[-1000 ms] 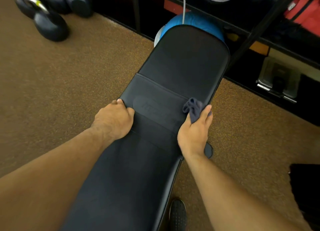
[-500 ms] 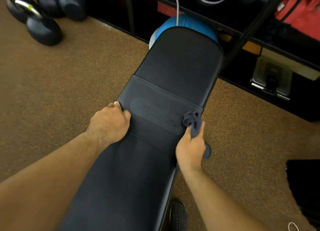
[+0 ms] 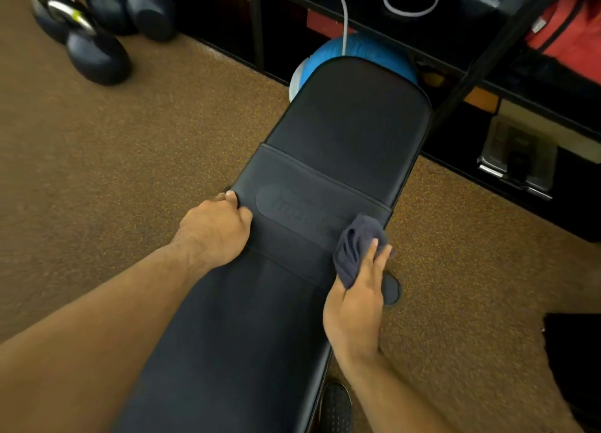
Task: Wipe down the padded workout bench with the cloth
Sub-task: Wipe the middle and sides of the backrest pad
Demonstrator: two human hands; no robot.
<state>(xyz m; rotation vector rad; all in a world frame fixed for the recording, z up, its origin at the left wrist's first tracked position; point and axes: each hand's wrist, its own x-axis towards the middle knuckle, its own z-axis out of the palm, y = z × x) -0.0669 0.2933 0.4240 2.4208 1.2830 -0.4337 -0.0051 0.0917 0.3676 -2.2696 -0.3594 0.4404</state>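
Covering most of the view, a speckled brown floor (image 3: 130, 172) carries a padded black bench (image 3: 351, 133) that runs from 6 o'clock up toward 1 o'clock. A stitched band with an embossed, unreadable logo crosses the bench near the middle of the frame. Along the top, from 12 to 3 o'clock, stands a black rack (image 3: 256, 22) with a red bag (image 3: 572, 42) at 2 o'clock. A cluster of dark kettlebells (image 3: 97, 58) sits on the floor at 10 to 11 o'clock, well apart from the bench. A blue ball (image 3: 328, 55) shows just behind the far end of the bench at 12 o'clock.

The left hand (image 3: 214, 231) rests on the band at the 9 o'clock edge of the bench, its fingers curled over that edge and clamped on the padding. The right hand (image 3: 357, 302) is at the opposite, 3 o'clock edge of the same band. Its thumb and fingers are closed on a bunched dark blue cloth (image 3: 353, 247), which lies against the padding right at the bench's edge. A dark shoe (image 3: 336, 406) shows on the floor at 6 o'clock, just beside the bench.
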